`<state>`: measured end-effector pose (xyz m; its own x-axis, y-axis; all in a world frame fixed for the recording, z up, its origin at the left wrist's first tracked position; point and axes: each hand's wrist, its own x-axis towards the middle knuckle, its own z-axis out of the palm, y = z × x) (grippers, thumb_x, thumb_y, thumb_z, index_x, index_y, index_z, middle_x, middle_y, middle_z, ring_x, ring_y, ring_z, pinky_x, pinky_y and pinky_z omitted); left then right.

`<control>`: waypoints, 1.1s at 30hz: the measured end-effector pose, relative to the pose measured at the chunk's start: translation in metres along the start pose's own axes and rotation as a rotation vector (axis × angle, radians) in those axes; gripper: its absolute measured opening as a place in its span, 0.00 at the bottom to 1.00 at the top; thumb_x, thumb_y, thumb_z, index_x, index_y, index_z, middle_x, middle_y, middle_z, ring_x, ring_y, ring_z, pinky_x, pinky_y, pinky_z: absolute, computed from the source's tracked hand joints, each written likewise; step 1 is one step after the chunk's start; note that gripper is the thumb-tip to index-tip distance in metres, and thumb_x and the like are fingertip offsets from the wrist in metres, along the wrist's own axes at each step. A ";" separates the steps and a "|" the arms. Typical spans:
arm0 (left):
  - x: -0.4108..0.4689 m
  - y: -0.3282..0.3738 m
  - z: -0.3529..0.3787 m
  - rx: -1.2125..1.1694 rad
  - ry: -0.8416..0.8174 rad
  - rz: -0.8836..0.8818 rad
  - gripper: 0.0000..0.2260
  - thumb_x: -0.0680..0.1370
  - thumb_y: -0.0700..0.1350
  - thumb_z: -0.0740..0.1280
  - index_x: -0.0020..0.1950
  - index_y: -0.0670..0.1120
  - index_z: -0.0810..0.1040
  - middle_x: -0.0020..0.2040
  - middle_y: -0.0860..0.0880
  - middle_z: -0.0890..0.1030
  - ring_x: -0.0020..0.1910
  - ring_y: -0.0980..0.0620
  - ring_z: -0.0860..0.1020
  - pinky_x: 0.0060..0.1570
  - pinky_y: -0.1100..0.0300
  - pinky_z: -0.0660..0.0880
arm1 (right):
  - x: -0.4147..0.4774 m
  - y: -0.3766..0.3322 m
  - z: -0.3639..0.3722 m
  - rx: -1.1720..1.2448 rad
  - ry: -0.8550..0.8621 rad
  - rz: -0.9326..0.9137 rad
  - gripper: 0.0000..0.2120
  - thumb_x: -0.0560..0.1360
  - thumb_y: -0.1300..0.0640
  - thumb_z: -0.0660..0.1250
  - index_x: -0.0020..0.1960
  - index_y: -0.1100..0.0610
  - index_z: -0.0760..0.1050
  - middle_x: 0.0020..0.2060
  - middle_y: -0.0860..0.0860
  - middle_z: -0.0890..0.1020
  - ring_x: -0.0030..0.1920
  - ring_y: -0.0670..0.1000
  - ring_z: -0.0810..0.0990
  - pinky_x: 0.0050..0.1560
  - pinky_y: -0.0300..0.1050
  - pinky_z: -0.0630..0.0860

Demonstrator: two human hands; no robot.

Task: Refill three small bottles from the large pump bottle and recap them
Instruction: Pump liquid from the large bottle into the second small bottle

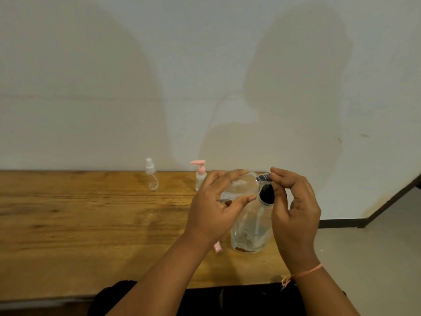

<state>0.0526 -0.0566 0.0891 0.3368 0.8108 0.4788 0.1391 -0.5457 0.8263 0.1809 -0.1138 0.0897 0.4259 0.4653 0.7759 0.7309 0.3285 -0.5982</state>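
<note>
Bottle point(241, 182) in left hand point(211, 208), cap point(263, 177) in right hand point(296, 208), lettering seemingly illegible

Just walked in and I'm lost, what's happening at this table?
A person's left hand holds a small clear bottle on its side above the large pump bottle, which stands on the wooden table. The right hand pinches the small bottle's black cap; on or off, I can't tell. A spray bottle and a pink pump bottle stand capped farther back.
</note>
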 end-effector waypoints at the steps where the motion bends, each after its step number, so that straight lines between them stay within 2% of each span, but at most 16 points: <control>1: 0.000 0.001 0.000 -0.002 0.001 0.009 0.20 0.69 0.52 0.74 0.59 0.61 0.75 0.53 0.54 0.75 0.55 0.66 0.71 0.44 0.81 0.67 | 0.000 -0.002 0.000 -0.004 0.005 -0.001 0.12 0.74 0.69 0.63 0.51 0.54 0.75 0.49 0.47 0.79 0.52 0.48 0.78 0.54 0.44 0.76; 6: 0.002 -0.001 -0.001 0.015 -0.013 -0.002 0.20 0.68 0.56 0.73 0.58 0.65 0.74 0.53 0.56 0.75 0.55 0.65 0.71 0.45 0.81 0.67 | 0.002 0.003 0.000 -0.033 -0.020 -0.022 0.11 0.73 0.69 0.63 0.50 0.57 0.76 0.49 0.48 0.79 0.53 0.47 0.78 0.55 0.41 0.76; 9: 0.002 -0.002 -0.001 0.007 -0.035 -0.040 0.20 0.69 0.54 0.74 0.58 0.64 0.74 0.55 0.56 0.75 0.56 0.66 0.71 0.45 0.82 0.67 | -0.001 0.009 0.000 -0.064 -0.034 -0.050 0.09 0.73 0.69 0.63 0.50 0.60 0.77 0.50 0.48 0.78 0.53 0.50 0.78 0.55 0.42 0.76; 13: 0.001 -0.002 0.000 0.018 -0.022 -0.019 0.21 0.68 0.61 0.70 0.60 0.64 0.74 0.55 0.60 0.74 0.56 0.67 0.72 0.47 0.81 0.67 | -0.003 0.007 0.002 -0.056 -0.014 -0.055 0.11 0.73 0.69 0.63 0.51 0.58 0.77 0.50 0.49 0.78 0.52 0.52 0.79 0.55 0.42 0.76; 18: 0.001 0.001 -0.001 0.001 -0.004 -0.004 0.19 0.69 0.52 0.73 0.59 0.61 0.75 0.52 0.55 0.74 0.55 0.65 0.71 0.45 0.82 0.67 | 0.002 -0.002 0.000 -0.028 0.007 -0.043 0.12 0.73 0.69 0.63 0.51 0.55 0.75 0.50 0.48 0.79 0.52 0.49 0.78 0.54 0.41 0.76; 21: 0.000 0.002 0.000 0.000 0.000 -0.009 0.19 0.70 0.50 0.73 0.59 0.61 0.75 0.52 0.54 0.74 0.54 0.64 0.71 0.44 0.82 0.67 | 0.000 0.001 0.000 -0.036 -0.005 -0.033 0.11 0.74 0.69 0.63 0.51 0.55 0.76 0.50 0.48 0.79 0.53 0.49 0.78 0.55 0.40 0.75; 25: 0.000 0.001 0.001 0.014 -0.020 -0.047 0.20 0.70 0.50 0.74 0.58 0.63 0.74 0.54 0.56 0.74 0.55 0.68 0.71 0.44 0.82 0.67 | -0.002 0.012 0.001 -0.097 -0.042 -0.078 0.07 0.75 0.66 0.63 0.50 0.62 0.77 0.50 0.48 0.77 0.53 0.48 0.77 0.56 0.39 0.74; 28: -0.002 0.001 0.000 -0.004 -0.021 -0.060 0.20 0.70 0.51 0.74 0.59 0.63 0.74 0.54 0.56 0.74 0.55 0.68 0.71 0.43 0.82 0.67 | -0.004 0.012 0.000 -0.120 -0.046 -0.086 0.07 0.74 0.69 0.64 0.50 0.63 0.77 0.50 0.48 0.77 0.53 0.47 0.76 0.56 0.35 0.72; 33: -0.002 0.003 0.000 -0.027 0.006 -0.012 0.19 0.70 0.49 0.74 0.59 0.60 0.75 0.52 0.52 0.75 0.54 0.64 0.72 0.45 0.81 0.67 | -0.001 0.003 0.000 -0.106 0.005 -0.076 0.09 0.72 0.71 0.64 0.50 0.62 0.78 0.50 0.49 0.78 0.52 0.48 0.77 0.55 0.35 0.73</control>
<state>0.0527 -0.0598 0.0912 0.3292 0.8188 0.4703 0.1177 -0.5298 0.8399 0.1826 -0.1138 0.0875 0.3693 0.4385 0.8194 0.8133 0.2742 -0.5132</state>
